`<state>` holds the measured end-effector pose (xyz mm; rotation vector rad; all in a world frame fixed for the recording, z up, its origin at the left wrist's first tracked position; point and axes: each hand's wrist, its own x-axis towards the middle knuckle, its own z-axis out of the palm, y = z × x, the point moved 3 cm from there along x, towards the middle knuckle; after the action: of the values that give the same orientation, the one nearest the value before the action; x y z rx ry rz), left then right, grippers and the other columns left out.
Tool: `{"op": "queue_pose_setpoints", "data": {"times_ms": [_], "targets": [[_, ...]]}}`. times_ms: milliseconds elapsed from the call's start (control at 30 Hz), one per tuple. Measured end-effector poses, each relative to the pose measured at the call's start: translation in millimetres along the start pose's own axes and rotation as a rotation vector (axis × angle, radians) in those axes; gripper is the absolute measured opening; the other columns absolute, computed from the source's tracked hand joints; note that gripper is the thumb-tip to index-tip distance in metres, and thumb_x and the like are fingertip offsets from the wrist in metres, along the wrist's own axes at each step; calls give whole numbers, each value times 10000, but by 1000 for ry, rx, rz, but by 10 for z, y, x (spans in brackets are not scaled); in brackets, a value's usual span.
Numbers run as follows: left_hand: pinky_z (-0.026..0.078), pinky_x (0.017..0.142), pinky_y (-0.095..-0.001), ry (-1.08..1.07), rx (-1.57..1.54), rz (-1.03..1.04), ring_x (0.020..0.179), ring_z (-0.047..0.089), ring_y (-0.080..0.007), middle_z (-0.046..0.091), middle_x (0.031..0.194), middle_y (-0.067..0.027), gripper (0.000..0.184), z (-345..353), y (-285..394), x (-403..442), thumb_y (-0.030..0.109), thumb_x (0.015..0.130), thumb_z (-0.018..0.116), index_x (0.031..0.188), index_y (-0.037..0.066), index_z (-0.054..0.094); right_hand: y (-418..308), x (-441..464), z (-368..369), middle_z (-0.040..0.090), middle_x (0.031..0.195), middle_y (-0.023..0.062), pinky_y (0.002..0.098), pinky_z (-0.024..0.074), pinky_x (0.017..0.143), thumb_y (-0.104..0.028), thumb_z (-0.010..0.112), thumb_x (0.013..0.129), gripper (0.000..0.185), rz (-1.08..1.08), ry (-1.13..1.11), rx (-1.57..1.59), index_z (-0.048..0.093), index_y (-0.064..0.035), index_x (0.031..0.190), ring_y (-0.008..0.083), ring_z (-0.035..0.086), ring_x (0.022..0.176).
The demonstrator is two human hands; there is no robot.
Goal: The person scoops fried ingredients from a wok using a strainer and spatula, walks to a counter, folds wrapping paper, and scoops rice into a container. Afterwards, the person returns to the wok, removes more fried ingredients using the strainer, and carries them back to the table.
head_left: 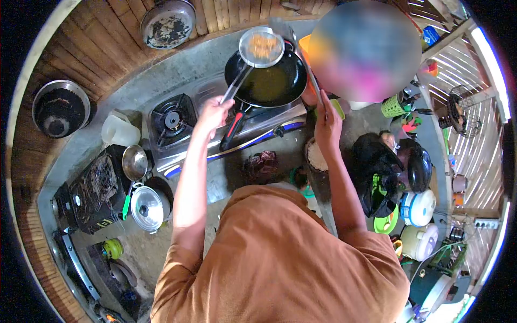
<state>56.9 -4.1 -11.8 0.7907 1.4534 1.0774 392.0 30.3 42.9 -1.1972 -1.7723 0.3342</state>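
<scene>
My left hand (216, 114) is closed round the handle of a wire strainer (245, 53). Golden-brown fried pieces (262, 46) lie in its mesh. The strainer is over the far left part of a black wok (293, 89), which has oil (265, 86) in it. In my right hand (328, 124) is the long handle of a spatula (314, 78). Its head, blurred, is just beyond the strainer's right side; I cannot tell whether the two touch. The wok's red and black handle (235, 124) points toward me, untouched by either hand.
The wok sits on the right side of a two-burner stove (202, 137); the left burner (172, 118) is bare. A bowl of white grains (316, 155) stands below my right forearm. Black plastic bags (371, 167) are at right, a lidded pot (147, 207) at left.
</scene>
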Motion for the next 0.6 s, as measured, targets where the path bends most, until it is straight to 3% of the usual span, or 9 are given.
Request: {"op": "queue_pose_setpoints", "data": {"times_ms": [67,100,333,433,600], "targets": [[284,389,-238,7,2,-34,428,373,-47,422,580,85,144,17,-276,116,224,998,669,927,120,599,186,-107,84,692,1208,248,407,518,952,-105,557,1028,382,75,-31,13,597,-67,1406,361,697,1082],[290,399,-243,35,3,-60,437,371,-48,414,579,84,147,35,-280,82,220,995,674,928,109,603,201,-135,65,688,1219,250,402,505,972,-136,549,1040,371,248,-96,39,604,-60,1398,362,691,1103],[281,387,-230,15,-7,45,410,348,-50,396,539,79,138,-48,259,-189,247,1016,652,977,118,628,359,-192,-148,697,1232,228,387,517,959,-116,555,1042,357,161,89,54,610,-45,1387,306,696,1116],[321,423,-238,31,-25,48,449,398,-53,438,571,72,163,32,238,-206,236,1012,651,908,118,606,511,-230,-110,687,1219,251,397,517,964,-104,565,1025,343,212,67,35,629,-47,1356,365,684,1123],[300,413,-244,39,-31,-29,437,358,-56,418,562,76,141,44,-177,53,214,1014,642,924,116,596,714,-350,64,684,1182,272,436,523,942,-113,572,1010,343,209,-35,-70,635,-69,1345,432,667,1096]]}}
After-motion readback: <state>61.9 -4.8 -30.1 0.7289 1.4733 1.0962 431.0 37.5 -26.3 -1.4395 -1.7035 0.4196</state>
